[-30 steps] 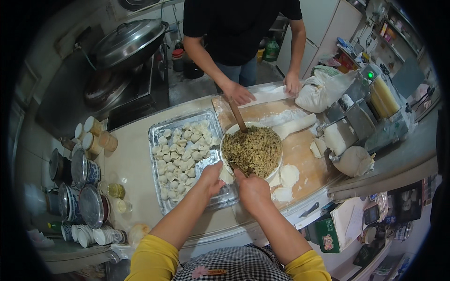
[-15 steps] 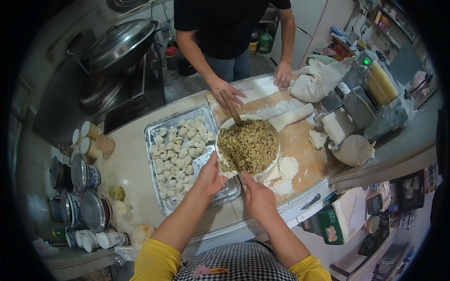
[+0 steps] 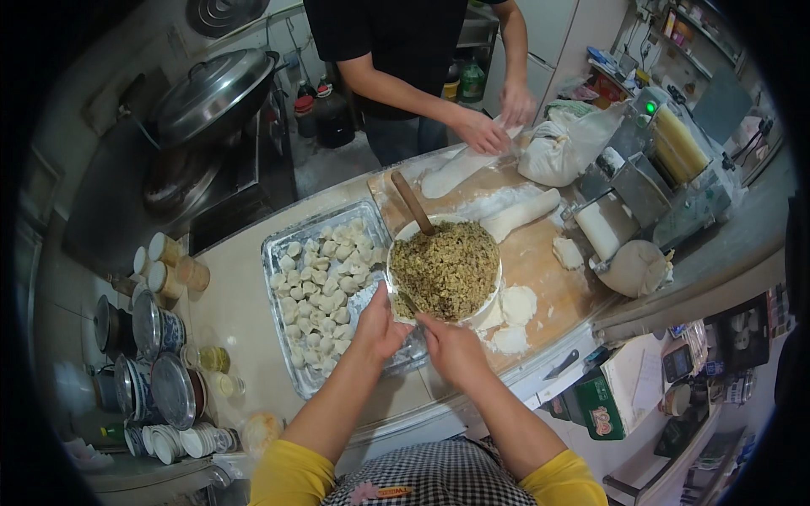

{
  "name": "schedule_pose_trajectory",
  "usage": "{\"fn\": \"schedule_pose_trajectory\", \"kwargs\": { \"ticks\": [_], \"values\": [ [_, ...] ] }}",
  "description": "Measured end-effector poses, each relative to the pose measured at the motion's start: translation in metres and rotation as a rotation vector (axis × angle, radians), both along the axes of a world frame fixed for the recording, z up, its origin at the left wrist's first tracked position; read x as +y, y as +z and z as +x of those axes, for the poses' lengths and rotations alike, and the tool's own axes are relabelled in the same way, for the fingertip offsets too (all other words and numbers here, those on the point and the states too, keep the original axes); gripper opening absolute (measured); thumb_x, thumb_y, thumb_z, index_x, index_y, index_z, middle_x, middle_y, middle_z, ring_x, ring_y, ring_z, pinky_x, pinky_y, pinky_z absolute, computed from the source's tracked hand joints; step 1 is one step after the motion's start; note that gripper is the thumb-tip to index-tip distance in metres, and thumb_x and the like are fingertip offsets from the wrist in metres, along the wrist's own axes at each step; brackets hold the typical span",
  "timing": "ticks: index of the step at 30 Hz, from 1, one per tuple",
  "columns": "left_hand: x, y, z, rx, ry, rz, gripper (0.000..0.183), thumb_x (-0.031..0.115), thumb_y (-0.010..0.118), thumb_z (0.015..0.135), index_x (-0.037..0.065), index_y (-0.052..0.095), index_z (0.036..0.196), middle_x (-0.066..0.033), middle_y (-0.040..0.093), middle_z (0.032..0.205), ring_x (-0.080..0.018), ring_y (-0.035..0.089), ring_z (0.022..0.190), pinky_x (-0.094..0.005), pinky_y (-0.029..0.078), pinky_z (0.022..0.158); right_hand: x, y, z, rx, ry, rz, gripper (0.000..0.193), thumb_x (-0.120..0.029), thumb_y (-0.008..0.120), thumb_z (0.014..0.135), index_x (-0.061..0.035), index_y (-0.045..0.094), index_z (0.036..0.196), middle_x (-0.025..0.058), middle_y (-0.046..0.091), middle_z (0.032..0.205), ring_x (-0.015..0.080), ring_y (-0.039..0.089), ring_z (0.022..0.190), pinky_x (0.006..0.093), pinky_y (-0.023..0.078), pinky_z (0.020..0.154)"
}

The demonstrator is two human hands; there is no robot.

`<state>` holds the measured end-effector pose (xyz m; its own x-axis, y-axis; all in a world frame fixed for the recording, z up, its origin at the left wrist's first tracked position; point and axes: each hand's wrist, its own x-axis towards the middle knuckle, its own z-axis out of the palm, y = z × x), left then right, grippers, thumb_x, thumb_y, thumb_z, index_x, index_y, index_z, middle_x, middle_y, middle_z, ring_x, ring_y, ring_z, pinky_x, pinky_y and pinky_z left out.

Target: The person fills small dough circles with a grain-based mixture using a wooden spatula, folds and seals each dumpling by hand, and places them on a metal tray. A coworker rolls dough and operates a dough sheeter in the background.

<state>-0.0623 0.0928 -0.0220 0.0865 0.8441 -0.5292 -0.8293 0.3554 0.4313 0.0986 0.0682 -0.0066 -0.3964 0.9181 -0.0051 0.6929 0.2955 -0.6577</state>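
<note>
A pale dough wrapper (image 3: 395, 300) lies in my left hand (image 3: 380, 331), at the near left rim of a white bowl (image 3: 499, 291). My right hand (image 3: 456, 350) pinches a thin stick-like filling tool (image 3: 409, 305), its tip at the wrapper; my hand hides part of it. Brown-green chopped filling (image 3: 447, 266) is heaped in the bowl, with a wooden handle (image 3: 411, 202) standing up from it. To the left, folded dumplings (image 3: 316, 287) cover much of a floured metal tray (image 3: 363, 299). Round wrappers (image 3: 516, 305) lie right of the bowl.
Across the table a co-worker's hands (image 3: 481, 131) handle a dough sheet (image 3: 456, 171). A dough roll (image 3: 523, 212) lies behind the bowl. At right stand a white sack (image 3: 553, 152) and a dough machine (image 3: 650, 185). Jars (image 3: 164, 249) and lidded pots (image 3: 177, 392) line the left.
My left hand and the wrapper have shifted slightly up and left, and my right hand moved slightly left. The co-worker's hands came together to the right, over the dough sheet.
</note>
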Motion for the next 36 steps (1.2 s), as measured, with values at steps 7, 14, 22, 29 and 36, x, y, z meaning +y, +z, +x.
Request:
{"fn": "schedule_pose_trajectory", "kwargs": {
  "ticks": [7,14,22,29,36],
  "values": [
    [-0.003,0.005,0.004,0.010,0.050,-0.009,0.058,0.045,0.034,0.103,-0.002,0.040,0.136,-0.0177,0.053,0.132,-0.0340,0.052,0.121,-0.0488,0.042,0.102,-0.020,0.003,0.004,0.144,-0.053,-0.017,0.039,-0.012,0.054,0.091,-0.0172,0.057,0.130,0.0206,0.067,0.089,0.0389,0.065,0.080,0.0465,0.052,0.068],
    [-0.012,-0.008,-0.005,-0.023,0.052,0.015,0.061,0.047,0.032,0.103,-0.003,0.040,0.136,-0.0196,0.053,0.133,-0.0342,0.053,0.121,-0.0486,0.042,0.103,-0.031,-0.016,0.000,0.124,0.024,-0.053,0.041,-0.012,0.054,0.092,-0.0170,0.055,0.132,0.0201,0.066,0.086,0.0379,0.064,0.078,0.0445,0.052,0.068],
    [-0.050,0.001,-0.014,-0.089,0.152,-0.009,0.063,0.049,0.033,0.102,-0.007,0.039,0.130,-0.0234,0.054,0.122,-0.0449,0.050,0.119,-0.0547,0.039,0.105,-0.053,0.006,0.002,0.027,0.110,-0.015,0.047,-0.014,0.059,0.089,-0.0220,0.054,0.134,0.0147,0.061,0.082,0.0343,0.062,0.072,0.0444,0.051,0.064],
    [-0.051,0.013,-0.025,-0.164,0.129,0.069,0.064,0.050,0.034,0.102,-0.007,0.038,0.131,-0.0250,0.052,0.125,-0.0460,0.049,0.119,-0.0575,0.038,0.105,-0.063,0.024,0.006,-0.065,0.158,-0.011,0.049,-0.014,0.059,0.088,-0.0240,0.052,0.136,0.0112,0.061,0.082,0.0325,0.062,0.069,0.0421,0.051,0.062],
    [-0.050,0.025,-0.026,-0.186,0.128,0.112,0.065,0.051,0.030,0.102,-0.006,0.042,0.130,-0.0244,0.052,0.125,-0.0438,0.050,0.119,-0.0576,0.037,0.105,-0.054,0.018,0.025,0.630,-0.130,-0.903,0.038,-0.012,0.046,0.096,-0.0160,0.051,0.134,0.0106,0.061,0.081,0.0286,0.059,0.058,0.0367,0.050,0.059]
  ]
}}
